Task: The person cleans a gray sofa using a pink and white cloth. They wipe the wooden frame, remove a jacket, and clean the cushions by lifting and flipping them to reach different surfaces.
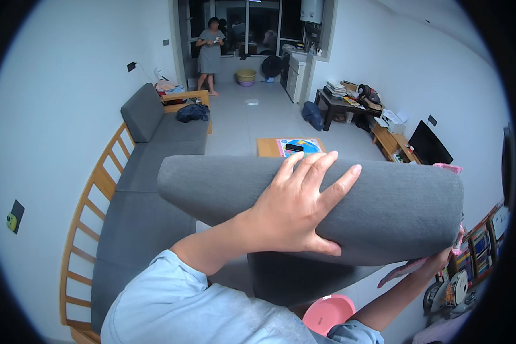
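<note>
A grey fabric sofa cushion (pixel 395 206) is held up before me, its long edge running across the view. My left hand (pixel 296 198) grips it near the middle, fingers spread over the upper side and thumb lower down. At the cushion's right end is my right hand (pixel 459 238), mostly hidden, with a pink patterned cloth (pixel 449 168) in it. The cloth shows above and below that end. Another dark grey cushion surface (pixel 296 279) lies beneath the raised one. A pink plastic basin (pixel 329 314) stands below, near my right forearm.
A wooden-framed sofa (pixel 150 215) runs along the left wall. Beyond the cushion is a low wooden table (pixel 266 147) with a map and a black phone-like object (pixel 294 148). A person (pixel 210 51) stands at the back. A bookshelf (pixel 477 249) is at right.
</note>
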A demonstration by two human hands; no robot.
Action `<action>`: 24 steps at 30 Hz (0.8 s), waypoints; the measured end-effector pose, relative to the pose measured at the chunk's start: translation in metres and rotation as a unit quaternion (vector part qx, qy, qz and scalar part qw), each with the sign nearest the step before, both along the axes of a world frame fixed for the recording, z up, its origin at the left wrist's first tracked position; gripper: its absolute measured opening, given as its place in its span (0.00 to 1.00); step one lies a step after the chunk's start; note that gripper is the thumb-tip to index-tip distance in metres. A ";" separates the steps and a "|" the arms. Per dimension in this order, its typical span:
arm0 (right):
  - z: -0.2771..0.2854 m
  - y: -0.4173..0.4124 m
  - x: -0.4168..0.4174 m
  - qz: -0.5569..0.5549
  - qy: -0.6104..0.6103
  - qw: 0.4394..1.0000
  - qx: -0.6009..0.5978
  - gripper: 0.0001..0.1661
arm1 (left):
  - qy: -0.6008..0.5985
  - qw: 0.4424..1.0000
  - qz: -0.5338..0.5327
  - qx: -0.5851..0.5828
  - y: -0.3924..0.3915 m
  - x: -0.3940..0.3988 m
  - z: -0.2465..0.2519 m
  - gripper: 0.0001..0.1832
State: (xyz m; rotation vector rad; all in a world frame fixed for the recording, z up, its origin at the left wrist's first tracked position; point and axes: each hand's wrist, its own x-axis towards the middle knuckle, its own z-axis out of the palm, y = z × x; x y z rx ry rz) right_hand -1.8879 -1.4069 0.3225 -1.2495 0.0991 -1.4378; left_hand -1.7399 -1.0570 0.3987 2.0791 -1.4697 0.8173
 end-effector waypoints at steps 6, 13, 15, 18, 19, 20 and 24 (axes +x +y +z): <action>0.041 0.071 0.002 -0.146 0.065 0.987 0.024 0.44 | 0.018 0.999 -0.040 -0.029 0.047 0.013 0.017 0.66; 0.116 0.193 0.048 0.034 0.092 0.972 -0.214 0.63 | 0.061 0.997 -0.020 -0.050 0.104 0.035 0.027 0.64; 0.120 0.214 0.063 0.052 0.097 0.969 -0.220 0.64 | 0.073 0.995 -0.002 -0.061 0.120 0.042 0.022 0.62; 0.120 0.223 0.074 0.068 0.131 0.947 -0.284 0.63 | 0.082 0.993 0.012 -0.086 0.140 0.044 0.015 0.59; 0.121 0.225 0.078 0.077 0.143 0.938 -0.307 0.63 | 0.081 0.992 0.009 -0.096 0.144 0.046 0.013 0.59; 0.124 0.229 0.083 0.095 0.142 0.934 -0.315 0.62 | 0.080 0.991 0.006 -0.106 0.148 0.050 0.009 0.59; 0.117 0.247 0.103 0.096 0.145 0.931 -0.320 0.63 | 0.074 0.989 0.007 -0.126 0.168 0.059 -0.003 0.57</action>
